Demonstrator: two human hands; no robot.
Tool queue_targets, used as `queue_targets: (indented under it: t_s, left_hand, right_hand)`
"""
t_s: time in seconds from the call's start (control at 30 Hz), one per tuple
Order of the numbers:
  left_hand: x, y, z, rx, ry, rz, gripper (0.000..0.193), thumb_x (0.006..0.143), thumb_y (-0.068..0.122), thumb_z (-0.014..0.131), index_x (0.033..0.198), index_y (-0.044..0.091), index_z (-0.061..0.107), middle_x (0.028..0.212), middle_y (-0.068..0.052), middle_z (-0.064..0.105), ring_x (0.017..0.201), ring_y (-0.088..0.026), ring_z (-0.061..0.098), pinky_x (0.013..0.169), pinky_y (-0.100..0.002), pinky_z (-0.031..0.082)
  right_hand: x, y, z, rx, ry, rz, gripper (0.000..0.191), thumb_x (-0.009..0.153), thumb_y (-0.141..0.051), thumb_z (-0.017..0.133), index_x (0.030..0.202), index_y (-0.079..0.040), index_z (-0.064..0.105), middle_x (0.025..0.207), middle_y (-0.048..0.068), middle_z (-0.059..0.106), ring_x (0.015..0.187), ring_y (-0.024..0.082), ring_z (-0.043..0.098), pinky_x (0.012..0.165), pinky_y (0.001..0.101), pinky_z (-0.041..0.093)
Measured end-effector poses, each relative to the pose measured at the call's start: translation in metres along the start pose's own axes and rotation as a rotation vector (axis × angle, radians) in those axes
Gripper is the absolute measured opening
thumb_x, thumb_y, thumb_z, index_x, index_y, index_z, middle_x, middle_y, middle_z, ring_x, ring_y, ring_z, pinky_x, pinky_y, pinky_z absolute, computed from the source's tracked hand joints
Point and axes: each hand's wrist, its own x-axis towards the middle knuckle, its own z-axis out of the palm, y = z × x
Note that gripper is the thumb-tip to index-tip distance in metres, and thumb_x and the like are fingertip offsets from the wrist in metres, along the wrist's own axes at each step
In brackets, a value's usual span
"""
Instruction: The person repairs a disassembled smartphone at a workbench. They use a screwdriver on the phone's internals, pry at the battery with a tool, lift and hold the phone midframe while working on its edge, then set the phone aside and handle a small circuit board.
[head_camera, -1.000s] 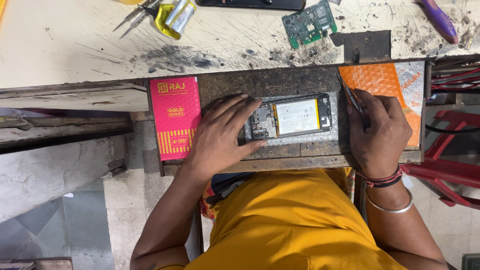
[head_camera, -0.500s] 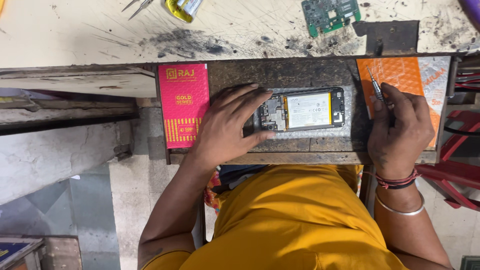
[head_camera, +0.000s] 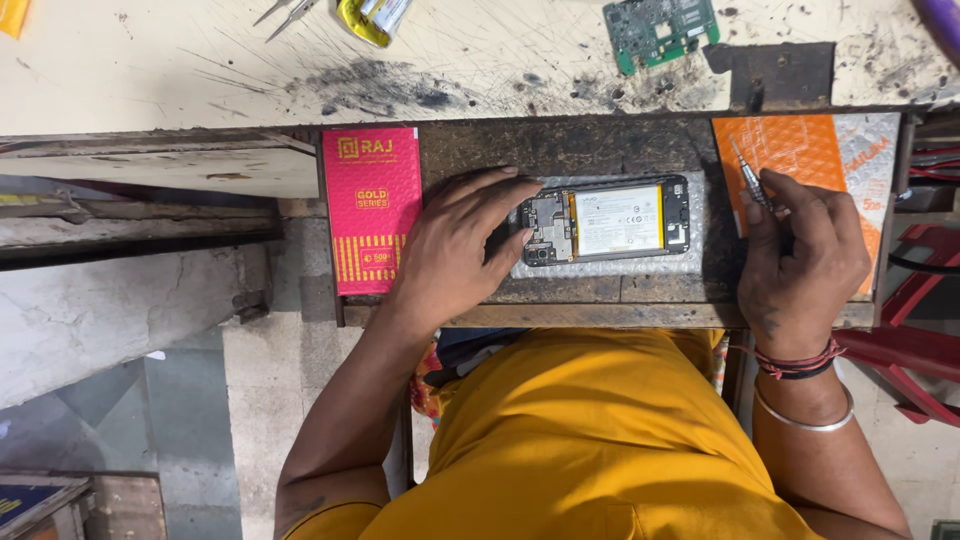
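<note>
An opened smartphone (head_camera: 606, 220) with its back off lies flat on a piece of bubble wrap (head_camera: 600, 266) on a dark pull-out wooden shelf (head_camera: 560, 150); its white battery and a small board show. My left hand (head_camera: 455, 245) rests flat on the shelf, fingertips touching the phone's left end. My right hand (head_camera: 800, 255) is to the right of the phone, closed around a thin metal screwdriver (head_camera: 748, 178) whose tip points up over an orange packet (head_camera: 790, 160).
A pink flat box (head_camera: 372, 210) lies at the shelf's left end. On the scratched white worktop (head_camera: 200, 70) behind lie a green circuit board (head_camera: 660, 28), tweezers (head_camera: 285, 12) and a yellow-edged item (head_camera: 372, 18). A red stool (head_camera: 915, 330) stands at right.
The view shifted slightly, so the bench sits lower in frame. My right hand has slid a little with the screwdriver; my left hand stays on the phone's left end.
</note>
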Motion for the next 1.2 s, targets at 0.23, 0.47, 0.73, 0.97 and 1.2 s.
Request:
queue_targets:
  t_s: [0.23, 0.47, 0.73, 0.97, 1.2]
  left_hand:
    - [0.002, 0.002, -0.001, 0.064, -0.014, 0.043, 0.051, 0.095, 0.038, 0.077, 0.137, 0.012, 0.064, 0.137, -0.011, 0.067, 0.133, -0.03, 0.06, 0.11, -0.047, 0.049]
    - [0.005, 0.009, -0.008, 0.101, -0.098, 0.043, 0.083, 0.071, 0.047, 0.088, 0.14, 0.011, 0.059, 0.143, -0.008, 0.063, 0.138, -0.027, 0.052, 0.115, -0.046, 0.04]
    - [0.006, 0.007, -0.007, 0.106, -0.106, 0.04, 0.083, 0.071, 0.046, 0.088, 0.14, 0.011, 0.058, 0.142, -0.008, 0.062, 0.137, -0.027, 0.052, 0.115, -0.045, 0.04]
    - [0.004, 0.004, -0.003, 0.118, -0.1, 0.054, 0.083, 0.073, 0.047, 0.088, 0.141, 0.012, 0.058, 0.143, -0.007, 0.063, 0.138, -0.026, 0.052, 0.116, -0.046, 0.039]
    - [0.004, 0.005, -0.004, 0.095, -0.086, 0.05, 0.081, 0.073, 0.047, 0.088, 0.14, 0.012, 0.059, 0.142, -0.007, 0.063, 0.137, -0.027, 0.053, 0.114, -0.045, 0.041]
  right_hand:
    - [-0.001, -0.014, -0.02, -0.018, -0.047, -0.098, 0.025, 0.096, 0.0, 0.082, 0.119, -0.008, 0.076, 0.102, 0.013, 0.067, 0.093, 0.026, 0.068, 0.077, 0.0347, 0.053]
    - [0.004, -0.023, -0.045, -0.211, -0.129, -0.226, 0.024, 0.087, -0.006, 0.084, 0.11, -0.011, 0.079, 0.103, 0.007, 0.07, 0.093, 0.029, 0.065, 0.081, 0.0399, 0.052]
    - [0.011, -0.027, -0.044, -0.332, -0.17, -0.256, 0.02, 0.096, -0.01, 0.082, 0.116, -0.016, 0.08, 0.1, 0.004, 0.069, 0.091, 0.024, 0.065, 0.08, 0.0356, 0.052]
    - [0.028, -0.049, -0.052, -0.387, -0.25, -0.309, 0.029, 0.097, -0.005, 0.071, 0.122, -0.018, 0.079, 0.1, 0.004, 0.069, 0.086, 0.024, 0.062, 0.076, 0.0349, 0.051]
    - [0.07, -0.076, -0.055, -0.664, -0.551, -0.725, 0.014, 0.078, -0.012, 0.064, 0.089, -0.011, 0.07, 0.091, 0.005, 0.061, 0.083, 0.022, 0.059, 0.073, 0.0328, 0.056]
